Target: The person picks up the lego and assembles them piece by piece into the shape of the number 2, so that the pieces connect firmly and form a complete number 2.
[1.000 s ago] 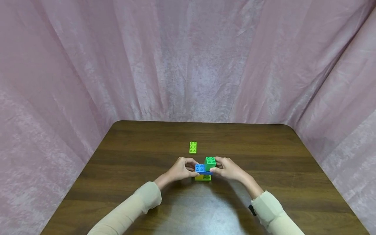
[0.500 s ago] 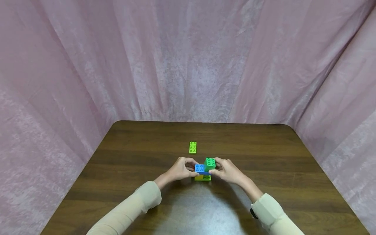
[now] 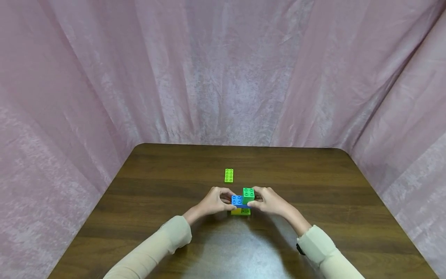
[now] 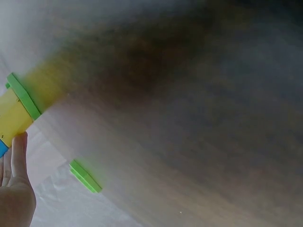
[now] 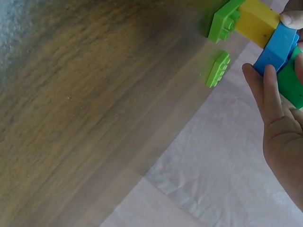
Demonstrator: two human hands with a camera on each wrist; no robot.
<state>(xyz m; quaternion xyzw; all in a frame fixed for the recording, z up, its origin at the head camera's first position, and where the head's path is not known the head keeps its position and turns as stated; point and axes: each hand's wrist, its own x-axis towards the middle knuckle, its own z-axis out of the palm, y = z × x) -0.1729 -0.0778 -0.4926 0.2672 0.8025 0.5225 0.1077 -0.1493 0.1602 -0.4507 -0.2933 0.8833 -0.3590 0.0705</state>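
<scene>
A stack stands on the table: a light green plate [image 3: 246,212] at the bottom, a yellow block [image 5: 257,21] on it, a blue block [image 3: 237,200] above, and a green block [image 3: 248,195] on the blue block's right end. My left hand [image 3: 216,200] grips the stack's left side between thumb and fingers. My right hand [image 3: 269,201] pinches the green block from the right, its thumb at the front near the blue block. In the left wrist view, fingers of the left hand [image 4: 16,189] touch the yellow block near the blue one.
A second light green plate [image 3: 229,175] with several studs lies on the wooden table [image 3: 167,174] behind the stack. Pink curtains [image 3: 223,77] hang beyond the table's back edge and at both sides.
The green block has shifted slightly left and straightened on the blue block, with my right hand holding it. My left hand has stayed at the stack's left side.
</scene>
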